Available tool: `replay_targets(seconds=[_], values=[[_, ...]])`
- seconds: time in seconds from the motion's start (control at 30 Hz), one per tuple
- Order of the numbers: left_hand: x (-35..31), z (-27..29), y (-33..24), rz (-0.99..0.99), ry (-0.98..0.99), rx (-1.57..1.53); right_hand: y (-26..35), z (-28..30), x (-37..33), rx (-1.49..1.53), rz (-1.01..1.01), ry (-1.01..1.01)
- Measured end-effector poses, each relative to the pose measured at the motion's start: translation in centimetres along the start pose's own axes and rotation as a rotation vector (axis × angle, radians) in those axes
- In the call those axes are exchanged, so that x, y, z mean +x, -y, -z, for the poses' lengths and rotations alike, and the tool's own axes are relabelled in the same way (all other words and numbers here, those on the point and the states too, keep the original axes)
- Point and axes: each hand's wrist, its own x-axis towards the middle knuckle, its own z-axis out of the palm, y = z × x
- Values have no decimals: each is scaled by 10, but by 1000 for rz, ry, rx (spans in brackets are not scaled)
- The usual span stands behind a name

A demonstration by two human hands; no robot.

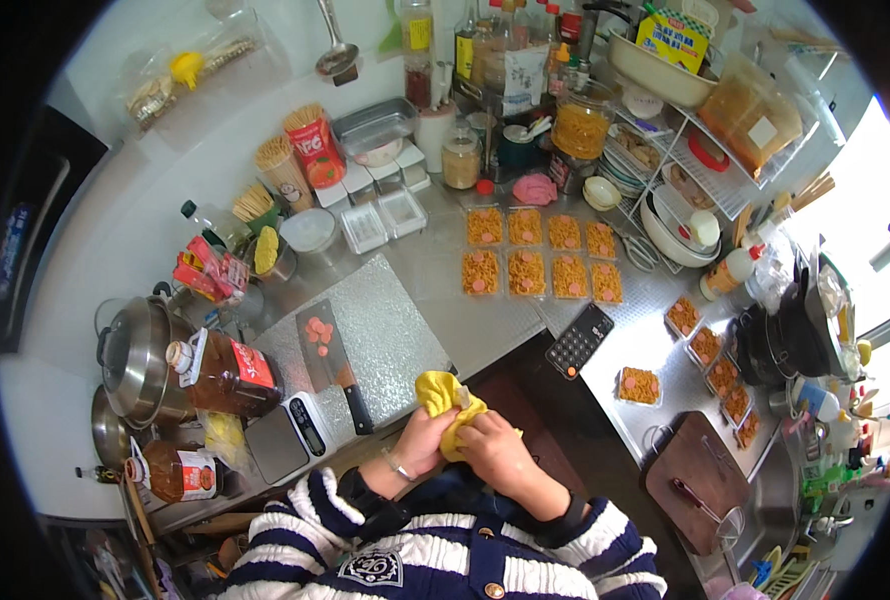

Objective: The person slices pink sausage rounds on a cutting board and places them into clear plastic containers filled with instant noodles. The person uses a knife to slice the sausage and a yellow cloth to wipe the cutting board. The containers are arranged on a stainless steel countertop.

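Observation:
My left hand and my right hand are closed together on a crumpled yellow cloth, held in front of my body just off the counter's near edge. Part of the cloth is hidden inside my fingers. Left of my hands a cleaver lies flat on a pale speckled cutting board, its black handle toward me. Several pink sausage slices rest on its blade. A kitchen scale sits beside the board's near left corner.
Clear trays of orange-brown noodles, topped with pink slices, stand in two rows at the back. More trays are on the right counter. A black calculator lies near the corner gap. Large brown-liquid jugs crowd the left; a brown board lies right.

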Motion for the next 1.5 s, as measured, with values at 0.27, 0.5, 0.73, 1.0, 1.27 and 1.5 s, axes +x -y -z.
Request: replay_targets(seconds=[0.27,0.5,0.73,1.0,1.27,1.5], values=[[10,39,-68,-280,-173,435,-7,-27,68,183,136,-67],[49,44,-103,-423,-306,674,-51,-27,119,716,156,9],[82,122,-135,-258,-542,978,-90,39,158,936,-145,-4],[81,175,-159,-81,-680,1731,-226,211,289,453,-241,-873],[83,143,-131,70,-447,2042,-352,281,358,-791,-482,-433],[94,186,-122,3,-514,2063,-359,286,349,-829,-311,-492]])
